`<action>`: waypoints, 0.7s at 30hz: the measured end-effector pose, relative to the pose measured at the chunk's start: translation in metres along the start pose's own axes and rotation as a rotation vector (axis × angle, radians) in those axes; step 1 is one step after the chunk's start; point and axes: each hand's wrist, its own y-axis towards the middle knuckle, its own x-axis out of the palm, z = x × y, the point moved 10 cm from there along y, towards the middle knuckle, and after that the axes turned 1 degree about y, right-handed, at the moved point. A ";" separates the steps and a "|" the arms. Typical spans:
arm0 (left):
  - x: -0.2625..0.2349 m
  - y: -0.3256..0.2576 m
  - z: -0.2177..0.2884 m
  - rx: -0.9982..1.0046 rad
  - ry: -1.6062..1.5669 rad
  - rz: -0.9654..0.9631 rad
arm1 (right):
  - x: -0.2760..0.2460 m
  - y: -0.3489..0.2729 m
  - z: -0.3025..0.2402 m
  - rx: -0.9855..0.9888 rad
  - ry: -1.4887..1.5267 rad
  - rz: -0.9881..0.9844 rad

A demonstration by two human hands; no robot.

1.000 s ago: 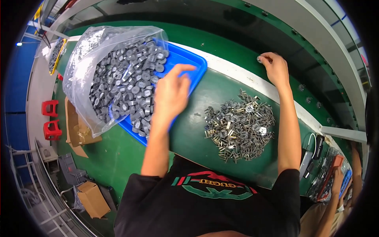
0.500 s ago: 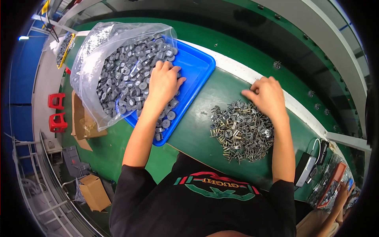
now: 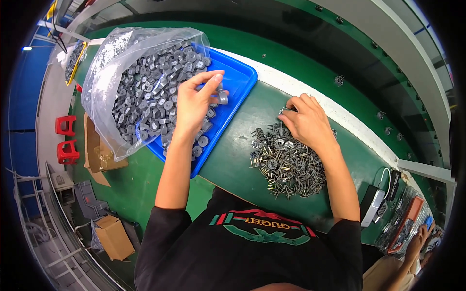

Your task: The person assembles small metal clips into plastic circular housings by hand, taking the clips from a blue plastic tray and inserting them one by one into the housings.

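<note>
Over the right part of the blue tray (image 3: pixel 237 77), my left hand (image 3: pixel 193 104) is pinched on a small round grey plastic piece (image 3: pixel 223 97). Many similar grey pieces (image 3: pixel 145 97) spill from a clear plastic bag (image 3: pixel 97 92) lying in the tray. My right hand (image 3: pixel 307 121) is at the far edge of a pile of dark plug-like parts with brass pins (image 3: pixel 289 167). Thumb and forefinger close on a small dark part (image 3: pixel 281 111), mostly hidden by the fingertips.
The green bench (image 3: pixel 238 145) has a white strip along its far edge, with a dark green belt (image 3: pixel 310 58) beyond. At right lie a white power adapter (image 3: pixel 373 206) and a reddish-brown tray (image 3: pixel 407 225), near another person's arm (image 3: pixel 415 242). Cardboard boxes (image 3: pixel 114 237) and red stools (image 3: pixel 67 151) stand left.
My left hand has risen from the grey pieces with one in its fingers. My right hand has moved left and closed on a part from the pile.
</note>
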 end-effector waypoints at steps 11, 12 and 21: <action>0.109 -0.076 0.002 -0.495 -0.860 -0.575 | 0.008 -0.004 0.025 0.201 0.098 0.043; 0.112 -0.080 0.007 -0.498 -0.866 -0.574 | 0.005 -0.005 0.023 0.179 0.102 0.047; 0.106 -0.074 0.032 -0.276 -0.571 -0.496 | -0.073 -0.012 0.017 0.317 0.655 0.280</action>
